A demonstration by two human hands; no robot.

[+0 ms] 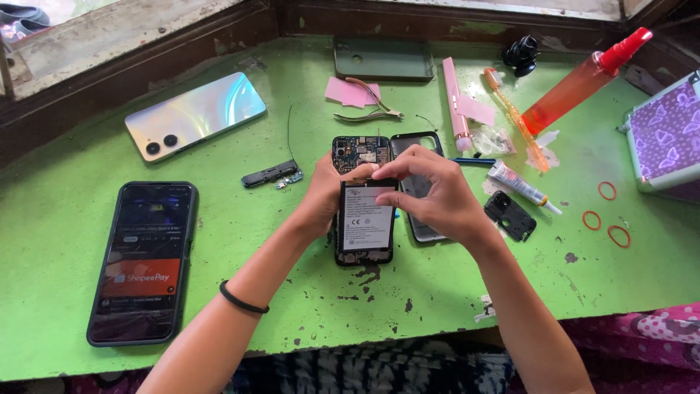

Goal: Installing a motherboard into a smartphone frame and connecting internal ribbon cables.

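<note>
In the head view, an opened phone (363, 201) with its back removed is seen lying near the middle of the green table (65, 219), its battery facing up and its circuit board exposed at the far end. The phone's left edge is gripped by the left hand (324, 197), fingers curled around it. The right hand (430, 193) is closed in a pinch, its fingertips (379, 173) pressed on the battery's far edge. A dark phone (144, 263) is lying well to the left, a silvery phone (195, 115) farther off. Tweezers (368, 102) and an orange spray bottle (583, 80) are placed at the far side.
</note>
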